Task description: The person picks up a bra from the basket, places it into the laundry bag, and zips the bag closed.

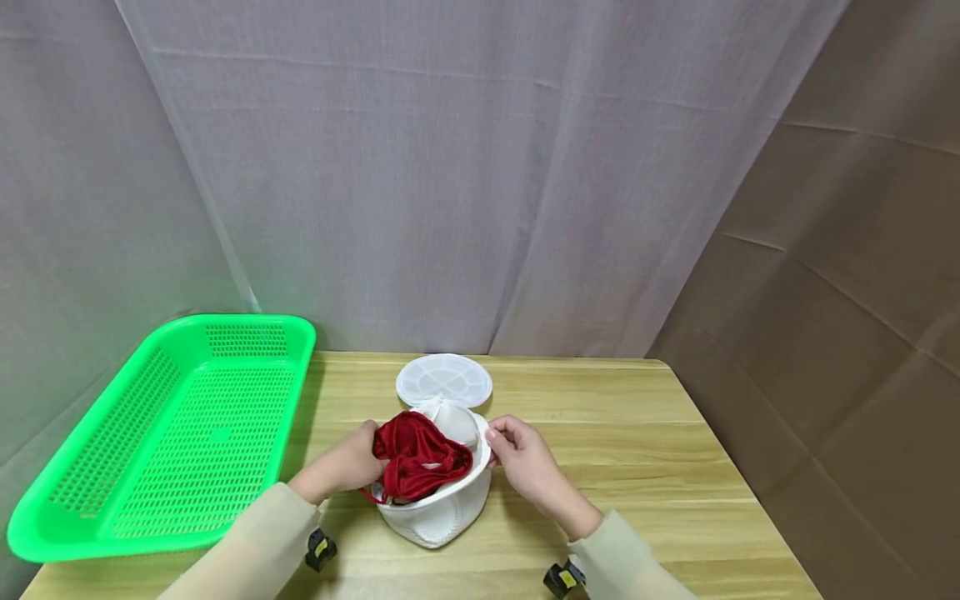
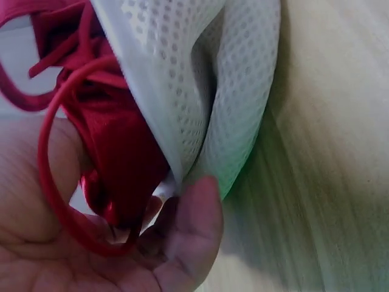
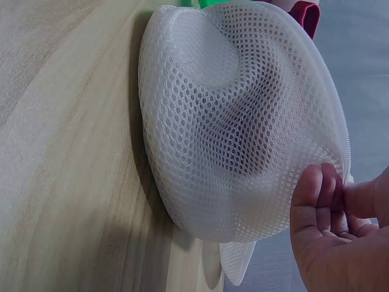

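Note:
A white mesh laundry bag (image 1: 442, 512) stands open on the table with its zippered rim (image 3: 337, 103) upward. Bunched in its mouth is a red garment with thin straps (image 1: 420, 454), beside a white cup-shaped piece (image 1: 453, 421). My left hand (image 1: 356, 458) grips the red garment at the bag's left rim; in the left wrist view a looped red strap (image 2: 45, 152) hangs across the palm and a fingertip lies against the mesh. On the opposite side, my right hand (image 1: 528, 467) pinches the bag's rim between thumb and fingers.
A large green plastic basket (image 1: 296, 400) stands on the left of the wooden table (image 1: 615, 417). The round white lid (image 1: 442, 379) lies behind the bag's mouth. Grey curtain (image 1: 420, 208) hangs along the back, brown cloth (image 1: 847, 333) on the right.

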{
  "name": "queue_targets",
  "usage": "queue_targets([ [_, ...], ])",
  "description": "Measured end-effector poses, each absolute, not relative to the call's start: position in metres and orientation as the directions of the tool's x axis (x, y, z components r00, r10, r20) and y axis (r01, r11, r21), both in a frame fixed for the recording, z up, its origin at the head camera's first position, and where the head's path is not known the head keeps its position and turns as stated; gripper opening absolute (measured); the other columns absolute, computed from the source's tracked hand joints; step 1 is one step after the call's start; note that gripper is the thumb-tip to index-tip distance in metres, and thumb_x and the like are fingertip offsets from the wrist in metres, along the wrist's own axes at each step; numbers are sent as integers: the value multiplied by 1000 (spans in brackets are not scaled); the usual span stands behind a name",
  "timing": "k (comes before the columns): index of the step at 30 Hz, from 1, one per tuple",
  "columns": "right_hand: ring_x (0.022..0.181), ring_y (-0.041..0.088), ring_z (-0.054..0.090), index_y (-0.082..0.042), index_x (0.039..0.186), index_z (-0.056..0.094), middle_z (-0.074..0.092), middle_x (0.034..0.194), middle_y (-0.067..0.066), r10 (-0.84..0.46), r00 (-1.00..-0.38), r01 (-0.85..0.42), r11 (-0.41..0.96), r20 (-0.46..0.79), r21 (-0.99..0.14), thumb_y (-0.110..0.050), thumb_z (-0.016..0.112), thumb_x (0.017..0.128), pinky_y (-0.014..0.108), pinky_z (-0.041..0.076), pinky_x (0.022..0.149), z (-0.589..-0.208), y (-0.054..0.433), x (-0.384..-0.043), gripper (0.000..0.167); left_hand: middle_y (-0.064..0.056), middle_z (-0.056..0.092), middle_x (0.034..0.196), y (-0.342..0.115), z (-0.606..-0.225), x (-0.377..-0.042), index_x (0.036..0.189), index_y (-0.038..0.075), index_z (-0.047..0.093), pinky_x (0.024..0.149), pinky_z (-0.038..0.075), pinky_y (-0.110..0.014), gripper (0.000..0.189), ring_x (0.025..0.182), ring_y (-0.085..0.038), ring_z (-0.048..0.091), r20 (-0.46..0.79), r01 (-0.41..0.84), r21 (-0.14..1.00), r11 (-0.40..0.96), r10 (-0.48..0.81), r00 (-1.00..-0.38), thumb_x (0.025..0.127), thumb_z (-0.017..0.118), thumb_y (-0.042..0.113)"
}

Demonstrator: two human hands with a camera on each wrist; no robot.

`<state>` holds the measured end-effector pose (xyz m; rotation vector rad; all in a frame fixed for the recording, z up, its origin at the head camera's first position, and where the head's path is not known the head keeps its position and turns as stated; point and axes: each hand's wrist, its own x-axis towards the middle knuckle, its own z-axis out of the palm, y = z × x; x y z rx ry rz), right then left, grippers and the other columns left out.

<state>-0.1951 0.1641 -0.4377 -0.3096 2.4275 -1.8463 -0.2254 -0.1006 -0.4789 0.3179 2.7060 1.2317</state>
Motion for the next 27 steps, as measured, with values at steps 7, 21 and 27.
queue_targets([
  [7, 76, 22, 59, 10, 104, 58, 62, 89, 20, -213, -975, -114, 266, 57, -957, 0, 47, 100, 31, 54, 69, -437, 166, -194, 16, -8, 56, 79, -97, -476, -224, 95, -5, 48, 70, 49, -40, 37, 73, -22, 55, 0, 177, 699, 693, 248, -969, 70, 74, 4],
  [21, 75, 22, 60, 10, 103, 58, 62, 87, 19, -175, -982, -112, 258, 67, -960, 0, 48, 99, 26, 53, 66, -435, 169, -196, 15, -8, 63, 87, -94, -470, -229, 123, -2, 49, 75, 49, -39, 54, 80, -19, 60, 5, 132, 782, 610, 205, -979, 74, 72, 4],
  [27, 75, 24, 61, 10, 101, 58, 62, 84, 18, -145, -986, -119, 244, 85, -962, 1, 48, 99, 40, 55, 70, -433, 171, -198, 14, -7, 58, 81, -99, -454, -232, 125, -1, 49, 62, 47, -33, 53, 68, -18, 55, 93, 171, 784, 596, 160, -983, 75, 67, 0],
])
